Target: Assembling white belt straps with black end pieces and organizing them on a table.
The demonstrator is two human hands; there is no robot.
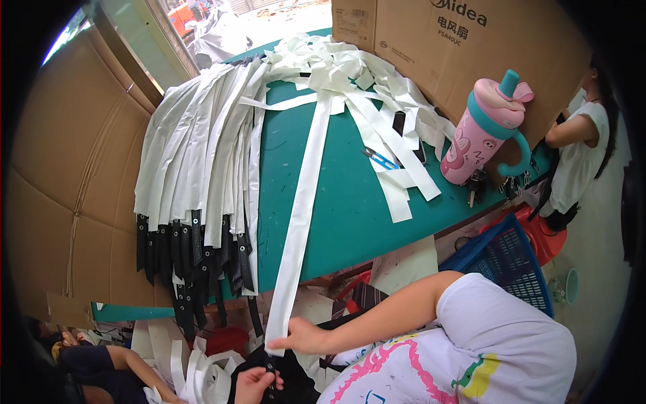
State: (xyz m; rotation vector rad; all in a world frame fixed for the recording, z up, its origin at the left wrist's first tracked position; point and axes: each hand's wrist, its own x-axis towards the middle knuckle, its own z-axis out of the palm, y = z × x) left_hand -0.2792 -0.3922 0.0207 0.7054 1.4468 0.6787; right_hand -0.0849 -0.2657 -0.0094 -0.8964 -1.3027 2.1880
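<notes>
A: What is held, nearest first?

B: A black eyeleted strap (271,369) is pinched between the thumb and fingers of the left hand (253,386). Just above, the lower end of a long white strip (296,242) is gripped by the right hand (304,337). Whether strap and strip are joined cannot be told.

A: How are these best handled?

B: The two ends are best kept flat and in line, so that no twist is taken up; the eyelets should be left uncovered, for easier sighting.

A: And farther up?

B: The white strip is draped over the near edge of the green table (350,222). To its left, a bundle of black-ended strips (185,151) is laid out, best left undisturbed. To its right, blue snips (381,159) are set well apart. At the far end, loose white strips (336,60) are heaped; snagging seems possible there, so any pull is best made gently.
</notes>
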